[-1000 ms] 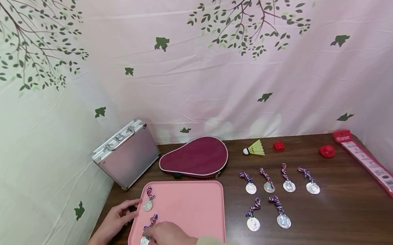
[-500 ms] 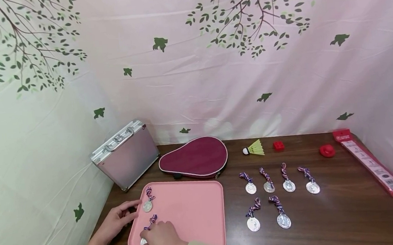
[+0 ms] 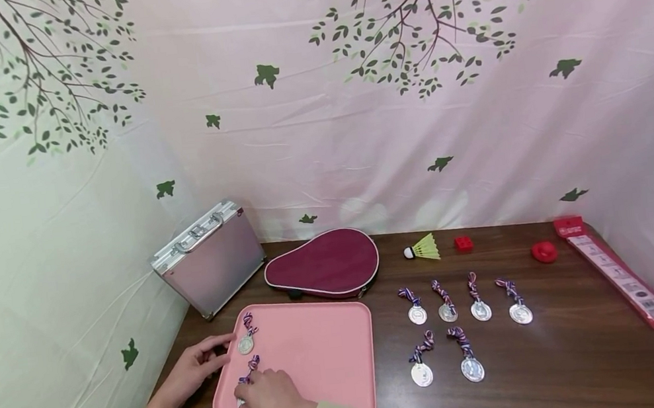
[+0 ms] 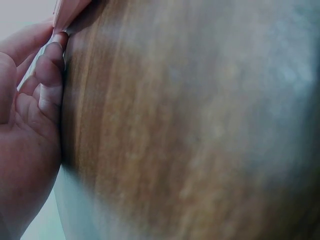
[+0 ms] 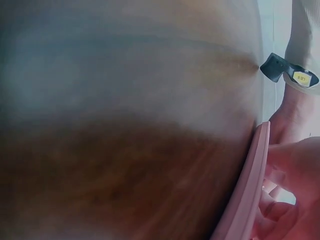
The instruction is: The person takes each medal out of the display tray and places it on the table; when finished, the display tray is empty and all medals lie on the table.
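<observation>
On the pink tray (image 3: 312, 352) lie two silver medals with striped, knotted ribbons. The upper-left medal (image 3: 246, 343) is in plain sight. My right hand (image 3: 272, 399) has its fingertips on the lower-left medal (image 3: 241, 400), pinching it against the tray; the fingers mostly hide the disc, while its ribbon points up and away. My left hand (image 3: 195, 371) holds the tray's left rim; in the left wrist view, the curled fingers (image 4: 49, 70) meet the rim. In the right wrist view, the tray's edge partly covers the right hand.
Several more medals (image 3: 472, 368) lie in two rows right of the tray. Behind stand a silver case (image 3: 213, 262) and a maroon paddle cover (image 3: 324, 264). A yellow shuttlecock (image 3: 424, 247), red brick (image 3: 463, 243), small red hat (image 3: 544, 251) and long red packet (image 3: 618, 273) lie farther right.
My right hand has shifted slightly left and closer over the lower-left medal, covering more of its disc. The left hand stays at the tray's edge.
</observation>
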`<action>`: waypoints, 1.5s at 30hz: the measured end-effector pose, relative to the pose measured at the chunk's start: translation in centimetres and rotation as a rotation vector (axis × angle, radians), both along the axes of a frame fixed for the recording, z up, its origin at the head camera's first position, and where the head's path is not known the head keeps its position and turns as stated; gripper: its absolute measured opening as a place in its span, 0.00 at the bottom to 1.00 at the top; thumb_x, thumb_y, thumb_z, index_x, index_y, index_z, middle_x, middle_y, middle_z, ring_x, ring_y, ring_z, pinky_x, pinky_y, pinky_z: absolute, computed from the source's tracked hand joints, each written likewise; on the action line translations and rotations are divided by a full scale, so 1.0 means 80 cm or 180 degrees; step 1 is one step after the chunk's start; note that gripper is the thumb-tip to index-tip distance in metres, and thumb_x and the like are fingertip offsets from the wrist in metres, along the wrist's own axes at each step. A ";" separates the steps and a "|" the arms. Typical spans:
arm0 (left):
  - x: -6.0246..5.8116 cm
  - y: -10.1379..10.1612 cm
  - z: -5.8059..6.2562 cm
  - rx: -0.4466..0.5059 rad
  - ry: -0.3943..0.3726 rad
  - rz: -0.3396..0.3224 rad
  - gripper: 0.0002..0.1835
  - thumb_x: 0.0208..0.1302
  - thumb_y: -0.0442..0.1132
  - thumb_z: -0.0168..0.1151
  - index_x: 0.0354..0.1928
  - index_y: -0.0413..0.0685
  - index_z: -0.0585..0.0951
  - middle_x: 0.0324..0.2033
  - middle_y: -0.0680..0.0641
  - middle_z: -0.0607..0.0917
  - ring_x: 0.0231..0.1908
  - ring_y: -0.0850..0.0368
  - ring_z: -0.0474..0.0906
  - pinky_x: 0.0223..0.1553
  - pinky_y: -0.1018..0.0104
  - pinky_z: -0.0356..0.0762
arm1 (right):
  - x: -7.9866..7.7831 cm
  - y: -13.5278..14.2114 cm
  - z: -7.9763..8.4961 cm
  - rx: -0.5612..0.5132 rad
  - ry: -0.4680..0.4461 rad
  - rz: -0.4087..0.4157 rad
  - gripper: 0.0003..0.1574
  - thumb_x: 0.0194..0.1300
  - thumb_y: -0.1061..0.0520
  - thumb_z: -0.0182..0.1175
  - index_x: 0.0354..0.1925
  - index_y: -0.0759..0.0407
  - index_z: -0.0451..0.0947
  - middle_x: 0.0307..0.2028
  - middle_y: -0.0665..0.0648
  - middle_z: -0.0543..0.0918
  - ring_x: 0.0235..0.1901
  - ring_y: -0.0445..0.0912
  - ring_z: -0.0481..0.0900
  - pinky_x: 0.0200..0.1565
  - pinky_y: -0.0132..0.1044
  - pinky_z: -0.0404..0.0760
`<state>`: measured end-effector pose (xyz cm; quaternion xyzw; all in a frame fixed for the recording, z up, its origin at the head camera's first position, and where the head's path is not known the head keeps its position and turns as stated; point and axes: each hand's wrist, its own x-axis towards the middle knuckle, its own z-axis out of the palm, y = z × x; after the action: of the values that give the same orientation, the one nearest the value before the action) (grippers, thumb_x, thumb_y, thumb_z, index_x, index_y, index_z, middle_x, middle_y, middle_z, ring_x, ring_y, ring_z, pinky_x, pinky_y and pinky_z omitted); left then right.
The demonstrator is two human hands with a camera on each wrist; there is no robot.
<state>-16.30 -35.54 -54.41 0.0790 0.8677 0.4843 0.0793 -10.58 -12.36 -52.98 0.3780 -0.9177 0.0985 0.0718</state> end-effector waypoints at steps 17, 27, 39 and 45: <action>0.003 0.000 -0.003 -0.0024 0.0071 -0.0047 0.22 0.60 0.44 0.66 0.57 0.54 0.79 0.41 0.45 0.80 0.24 0.56 0.69 0.23 0.66 0.69 | -0.012 0.013 0.008 -0.0077 -0.0596 0.0281 0.16 0.54 0.44 0.69 0.39 0.40 0.74 0.28 0.42 0.73 0.27 0.36 0.71 0.27 0.29 0.67; 0.003 0.001 -0.001 -0.0062 0.0023 -0.0038 0.22 0.60 0.45 0.66 0.57 0.55 0.78 0.42 0.45 0.80 0.24 0.55 0.70 0.23 0.67 0.69 | -0.012 0.018 0.006 -0.0291 -0.0673 0.0271 0.18 0.53 0.44 0.70 0.41 0.37 0.74 0.35 0.43 0.70 0.28 0.36 0.70 0.29 0.28 0.67; 0.001 0.001 0.000 -0.0124 -0.0060 0.0023 0.22 0.61 0.40 0.65 0.58 0.50 0.78 0.40 0.42 0.79 0.26 0.51 0.69 0.24 0.67 0.68 | -0.034 0.048 0.002 -0.0752 -0.1024 0.0998 0.21 0.52 0.57 0.69 0.46 0.44 0.83 0.37 0.37 0.78 0.39 0.27 0.71 0.44 0.17 0.65; 0.000 0.002 0.001 -0.0136 -0.0033 0.0009 0.22 0.61 0.45 0.66 0.58 0.55 0.78 0.41 0.45 0.80 0.26 0.53 0.70 0.24 0.67 0.69 | -0.043 0.078 0.009 -0.0983 -0.1580 0.1216 0.22 0.52 0.60 0.70 0.47 0.47 0.84 0.32 0.39 0.77 0.30 0.28 0.70 0.33 0.16 0.67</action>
<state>-16.30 -35.37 -54.34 0.0736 0.8775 0.4662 0.0848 -13.98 -6.15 -52.27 0.4921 -0.7942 0.3368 -0.1169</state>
